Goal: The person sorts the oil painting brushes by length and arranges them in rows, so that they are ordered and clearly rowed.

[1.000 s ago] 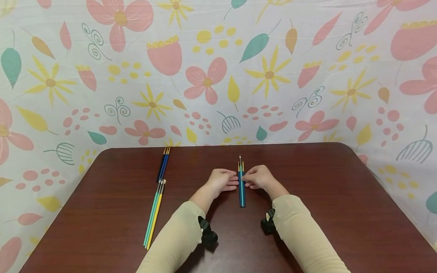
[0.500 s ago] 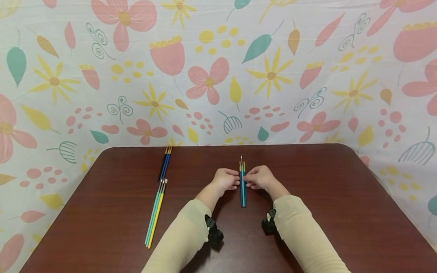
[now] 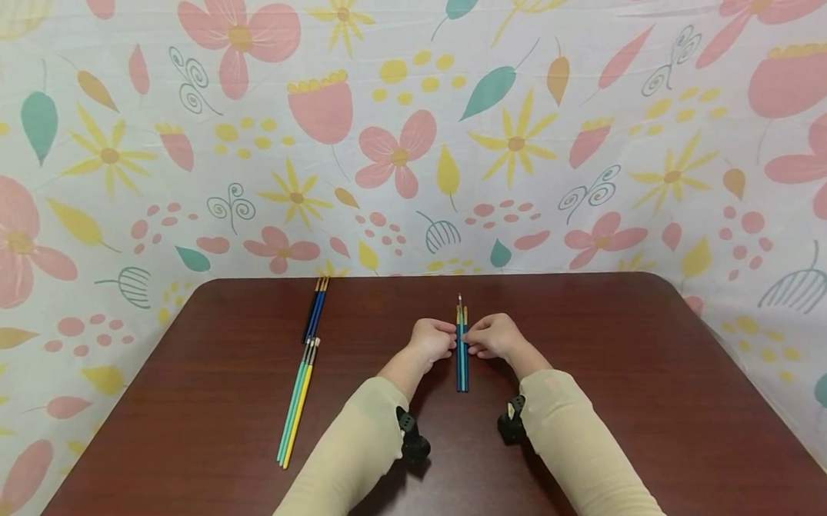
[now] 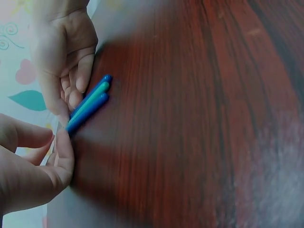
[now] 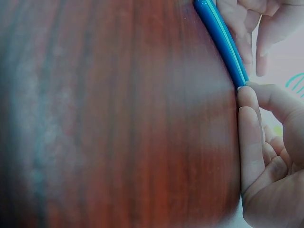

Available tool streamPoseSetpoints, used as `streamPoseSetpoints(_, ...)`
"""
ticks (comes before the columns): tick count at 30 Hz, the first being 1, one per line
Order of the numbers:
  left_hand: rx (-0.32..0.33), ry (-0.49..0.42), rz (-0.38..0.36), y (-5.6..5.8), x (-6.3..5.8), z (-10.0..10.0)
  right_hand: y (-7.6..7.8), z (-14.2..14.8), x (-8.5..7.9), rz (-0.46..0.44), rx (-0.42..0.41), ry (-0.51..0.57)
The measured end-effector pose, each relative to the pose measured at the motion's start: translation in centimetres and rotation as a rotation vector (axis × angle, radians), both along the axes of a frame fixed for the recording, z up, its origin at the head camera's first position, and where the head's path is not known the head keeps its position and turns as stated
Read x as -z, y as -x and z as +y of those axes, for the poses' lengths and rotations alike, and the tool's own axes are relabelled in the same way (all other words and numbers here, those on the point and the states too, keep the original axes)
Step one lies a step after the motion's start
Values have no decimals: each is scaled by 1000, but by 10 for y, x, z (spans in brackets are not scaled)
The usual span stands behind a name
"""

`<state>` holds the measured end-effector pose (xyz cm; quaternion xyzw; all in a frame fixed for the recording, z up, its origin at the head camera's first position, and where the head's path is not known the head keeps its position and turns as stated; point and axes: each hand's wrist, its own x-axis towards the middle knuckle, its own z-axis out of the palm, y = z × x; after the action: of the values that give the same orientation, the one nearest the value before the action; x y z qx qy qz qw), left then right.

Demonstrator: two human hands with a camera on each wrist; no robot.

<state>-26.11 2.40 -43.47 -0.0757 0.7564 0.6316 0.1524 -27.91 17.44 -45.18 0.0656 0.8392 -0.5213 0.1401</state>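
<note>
Three slim paintbrushes (image 3: 463, 371), blue on the outsides and teal in the middle, lie side by side on the table, tips away from me. My left hand (image 3: 431, 340) touches their left side with its fingertips. From the right, my right hand (image 3: 496, 336) rests its fingertips against the bundle, one over the right brush. The left wrist view shows the rounded ends of the blue brush (image 4: 88, 113) and teal brush (image 4: 90, 101) lying together. In the right wrist view, the brush tips are hidden behind the fingers (image 5: 251, 142).
To the left lie teal brushes (image 3: 294, 405) and a yellow brush (image 3: 301, 409). Beyond them, dark blue brushes (image 3: 315, 312) reach the far edge of the brown table (image 3: 596, 311). A flower-patterned cloth (image 3: 399, 235) hangs behind the table.
My left hand has closed in on the left side of the brushes, its fingers more bent than before. The right hand stays beside them. The whole view has shifted slightly.
</note>
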Motion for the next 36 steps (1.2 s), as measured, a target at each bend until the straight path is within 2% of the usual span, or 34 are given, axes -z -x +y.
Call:
streamPoseSetpoints(3,-21,37,23,-1,-1,3,-1,0,-1,3,-1,0)
streamPoseSetpoints(9,-81,179,104,-7,1,10,-2,0,-2,12,-14,14)
streamPoseSetpoints(13,-122,224,159,-9,4,14,-2,1,-1,12,-14,17)
streamPoseSetpoints(21,-125,311,231,-9,7,17,0,3,0,6,-18,19)
streamPoseSetpoints(29,-130,306,236,-8,6,15,2,3,1,-3,-12,28)
streamPoseSetpoints(36,-163,247,205,-7,9,13,2,1,1,-10,-7,32)
